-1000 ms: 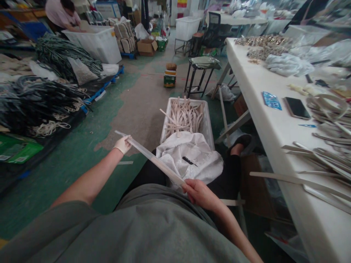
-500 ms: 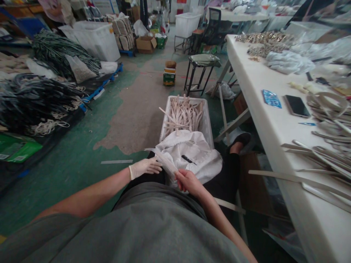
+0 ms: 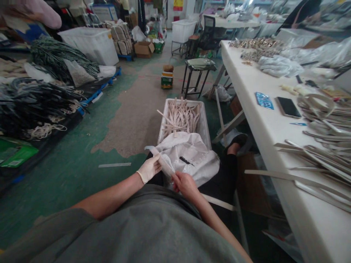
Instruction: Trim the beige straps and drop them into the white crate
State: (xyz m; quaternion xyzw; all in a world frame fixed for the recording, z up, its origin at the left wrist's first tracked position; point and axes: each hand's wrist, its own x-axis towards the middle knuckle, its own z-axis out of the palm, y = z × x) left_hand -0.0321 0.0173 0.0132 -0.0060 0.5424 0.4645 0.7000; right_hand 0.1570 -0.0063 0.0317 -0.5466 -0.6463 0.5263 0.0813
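A pale, partly see-through strip [image 3: 163,160] slants across my lap, with a loose, curled far end. My right hand [image 3: 185,183] is bare and closed on its near end. In a thin white glove, my left hand [image 3: 150,169] pinches the strip nearer its far end, thumb on top. Under the strip a white cloth [image 3: 204,153] with a small black mark covers my lap. A beige strap [image 3: 219,202] sticks out beyond my right wrist; whether it joins the held strip is hidden. Past the cloth, a white plastic crate [image 3: 206,126] holds many beige straps [image 3: 182,115].
On the right, a white table [image 3: 257,128] bears long straps [image 3: 315,157], a phone [image 3: 288,107], a blue packet [image 3: 264,100] and metal fittings. A stool [image 3: 199,65] and small box [image 3: 167,78] stand ahead. Bundled dark cords [image 3: 35,106] lie at left. A person [image 3: 46,14] is at upper left.
My left hand has moved in toward the strip and gone from flat, outstretched fingers to pinching it. My right hand keeps its hold. The view has shifted slightly.
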